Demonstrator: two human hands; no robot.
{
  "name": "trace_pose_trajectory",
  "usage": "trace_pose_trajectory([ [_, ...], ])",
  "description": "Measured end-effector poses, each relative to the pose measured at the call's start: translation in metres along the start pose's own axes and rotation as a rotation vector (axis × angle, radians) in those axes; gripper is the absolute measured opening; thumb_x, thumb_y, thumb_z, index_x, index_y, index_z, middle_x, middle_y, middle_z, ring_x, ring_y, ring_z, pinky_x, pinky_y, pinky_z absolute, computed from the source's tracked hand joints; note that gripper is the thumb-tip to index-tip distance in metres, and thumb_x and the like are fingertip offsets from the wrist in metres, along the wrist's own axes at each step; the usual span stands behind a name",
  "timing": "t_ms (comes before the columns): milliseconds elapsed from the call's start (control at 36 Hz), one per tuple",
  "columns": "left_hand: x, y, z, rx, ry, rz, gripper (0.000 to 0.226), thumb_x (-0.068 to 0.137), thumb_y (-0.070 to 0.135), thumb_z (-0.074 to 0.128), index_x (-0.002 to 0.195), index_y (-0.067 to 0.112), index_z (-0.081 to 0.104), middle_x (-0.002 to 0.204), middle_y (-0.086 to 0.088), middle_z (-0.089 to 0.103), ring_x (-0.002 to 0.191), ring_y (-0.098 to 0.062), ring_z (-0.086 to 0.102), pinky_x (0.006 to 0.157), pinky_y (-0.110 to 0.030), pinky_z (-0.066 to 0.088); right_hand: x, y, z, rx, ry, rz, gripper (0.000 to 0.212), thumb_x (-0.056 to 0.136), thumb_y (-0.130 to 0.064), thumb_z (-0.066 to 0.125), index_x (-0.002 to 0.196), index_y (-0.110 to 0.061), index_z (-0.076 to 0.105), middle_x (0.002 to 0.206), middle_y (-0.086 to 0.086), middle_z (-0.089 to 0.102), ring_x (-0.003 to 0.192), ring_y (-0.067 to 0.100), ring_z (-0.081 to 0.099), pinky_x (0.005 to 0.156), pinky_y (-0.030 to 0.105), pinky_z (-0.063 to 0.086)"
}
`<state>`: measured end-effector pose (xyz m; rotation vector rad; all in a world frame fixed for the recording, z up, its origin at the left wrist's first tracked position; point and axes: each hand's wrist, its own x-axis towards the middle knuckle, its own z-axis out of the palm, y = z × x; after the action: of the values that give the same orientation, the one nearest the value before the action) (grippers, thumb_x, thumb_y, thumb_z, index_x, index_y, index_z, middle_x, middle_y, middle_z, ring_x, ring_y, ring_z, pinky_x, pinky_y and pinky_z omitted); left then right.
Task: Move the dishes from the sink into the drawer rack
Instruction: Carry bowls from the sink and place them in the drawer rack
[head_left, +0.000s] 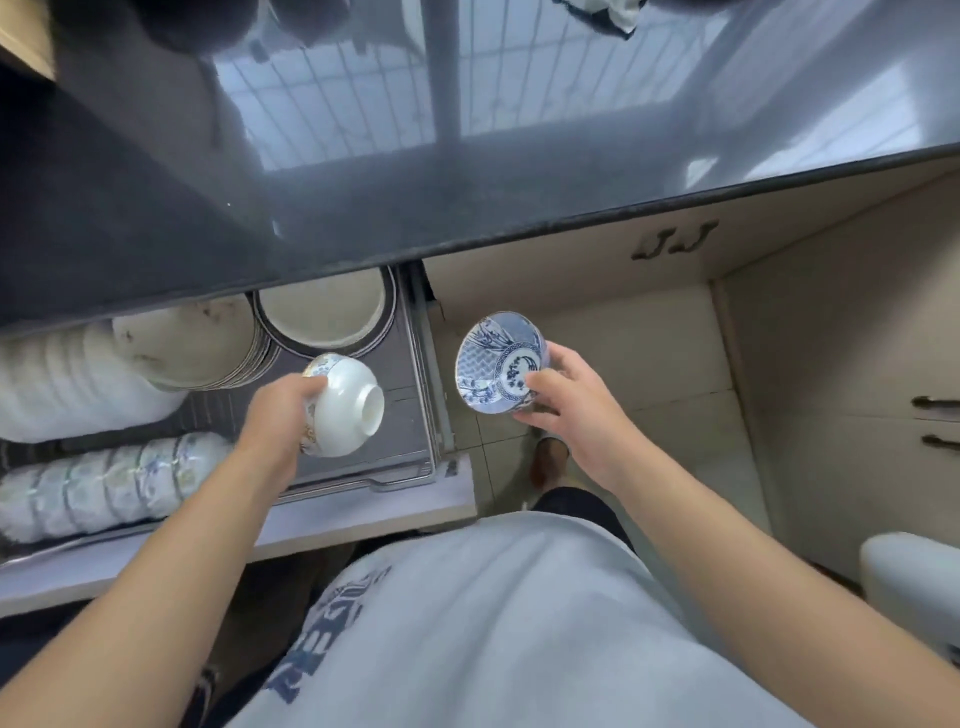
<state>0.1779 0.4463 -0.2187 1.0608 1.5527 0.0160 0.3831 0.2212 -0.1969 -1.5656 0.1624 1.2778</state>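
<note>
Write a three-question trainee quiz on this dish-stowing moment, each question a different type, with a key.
1. True or false: the left hand holds the white bowl over the open drawer rack.
2. Multiple choice: the blue patterned bowl in the right hand is over: A) the rack B) the floor beside the drawer C) the countertop.
3. Fill in: the row of bowls at the rack's near edge lies on its ____.

Key: 1 true; 2 B; 3 side.
</note>
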Motion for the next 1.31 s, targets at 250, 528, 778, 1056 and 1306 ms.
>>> trace_pose_trajectory([
  [250, 0.083, -0.051, -0.074, 0.054, -0.066, -0.114, 0.008, 0.098, 0.015, 0.058, 0.103, 0.012, 0.063, 0.099, -0.008, 0.061, 0.093, -0.030, 0.056, 0.074, -0.038, 0.044, 0.000, 0.053, 0.116, 0.069, 0.167, 0.079, 0.050, 0.087, -0.016, 0.059, 0.137, -0.023, 0.053, 0.128, 0.006, 0.067, 0.109, 0.021, 0.071, 0.093, 0.040, 0.060],
  [528, 0.129, -0.081, -0.102, 0.034, -0.097, -0.169, 0.019, 0.105, 0.017, 0.054, 0.122, 0.010, 0.055, 0.097, -0.008, 0.060, 0.083, -0.025, 0.059, 0.072, -0.037, 0.048, 0.019, 0.093, 0.179, 0.069, 0.201, 0.167, 0.053, 0.090, -0.018, 0.061, 0.142, -0.021, 0.049, 0.123, 0.000, 0.069, 0.107, 0.015, 0.071, 0.097, 0.043, 0.058],
  [778, 0.175, -0.101, -0.116, 0.162, -0.037, -0.202, 0.036, 0.104, 0.018, 0.054, 0.137, 0.001, 0.053, 0.111, -0.016, 0.060, 0.101, -0.032, 0.058, 0.088, -0.045, 0.049, 0.053, 0.122, 0.198, -0.002, 0.259, 0.268, 0.063, 0.083, -0.021, 0.064, 0.144, -0.022, 0.047, 0.128, 0.000, 0.065, 0.106, 0.015, 0.069, 0.093, 0.042, 0.060],
  [1056, 0.195, -0.128, -0.141, 0.248, 0.033, -0.267, 0.024, 0.101, 0.025, 0.053, 0.124, 0.016, 0.055, 0.124, -0.017, 0.060, 0.110, -0.034, 0.059, 0.101, -0.058, 0.050, 0.079, 0.138, 0.221, -0.011, 0.227, 0.297, 0.065, 0.082, -0.025, 0.065, 0.144, -0.026, 0.047, 0.126, -0.003, 0.065, 0.110, 0.017, 0.069, 0.095, 0.044, 0.059],
  [1306, 0.203, -0.132, -0.140, 0.222, 0.001, -0.257, 0.017, 0.097, 0.026, 0.059, 0.111, 0.017, 0.056, 0.096, -0.006, 0.063, 0.105, -0.035, 0.063, 0.101, -0.061, 0.050, 0.084, 0.153, 0.234, 0.028, 0.223, 0.290, 0.063, 0.083, -0.022, 0.064, 0.144, -0.024, 0.046, 0.124, -0.002, 0.066, 0.109, 0.016, 0.069, 0.096, 0.044, 0.058],
])
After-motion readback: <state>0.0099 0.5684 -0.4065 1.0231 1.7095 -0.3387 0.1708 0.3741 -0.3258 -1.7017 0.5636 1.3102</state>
